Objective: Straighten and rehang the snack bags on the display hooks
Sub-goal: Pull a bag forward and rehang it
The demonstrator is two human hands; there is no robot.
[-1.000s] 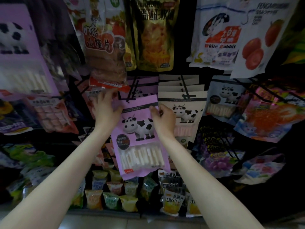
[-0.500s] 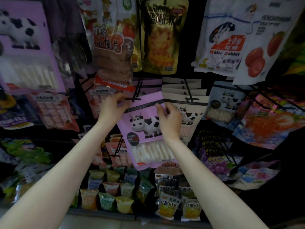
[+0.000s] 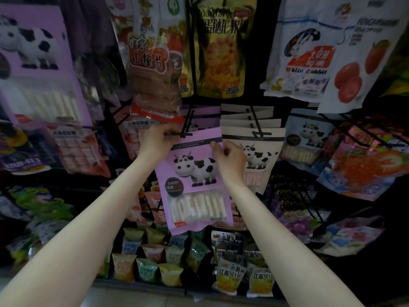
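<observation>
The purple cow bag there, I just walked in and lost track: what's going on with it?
A person is rehanging the purple cow bag on the snack display. The left hand holds its top left corner up by the black hook, fingers around the hook's tip. The right hand pinches the bag's upper right edge. The bag hangs tilted, its top at the hook; whether it is threaded on cannot be told. More purple bags already hang behind, beside the cream cow bags.
</observation>
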